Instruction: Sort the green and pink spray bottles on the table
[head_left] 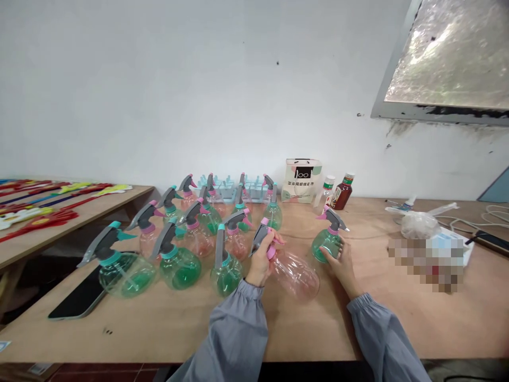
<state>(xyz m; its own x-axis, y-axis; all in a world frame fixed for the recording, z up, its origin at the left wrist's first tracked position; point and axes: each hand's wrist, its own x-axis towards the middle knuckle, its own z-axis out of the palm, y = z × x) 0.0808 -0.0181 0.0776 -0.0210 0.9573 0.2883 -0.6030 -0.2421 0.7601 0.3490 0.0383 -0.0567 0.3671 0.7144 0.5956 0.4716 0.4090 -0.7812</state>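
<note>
My left hand (260, 261) is closed round the neck and grey-and-pink trigger head of a clear pink spray bottle (296, 273), which is tilted with its round base toward the right. My right hand (342, 265) has its fingers around the lower right side of a green spray bottle (323, 243) with a pink collar, which stands upright on the table. Several more pink and green spray bottles stand in a group left of my left hand, among them a green one (181, 268) and a green one with a turquoise collar (226, 276).
A black phone (77, 297) lies at the table's left. Behind are a paper bag (301, 183), a clear bottle (324, 195), a brown bottle (342, 192) and light-blue racks (226, 192). At right are a plastic bag (419, 225) and cables. Colourful items cover the left table (95, 208).
</note>
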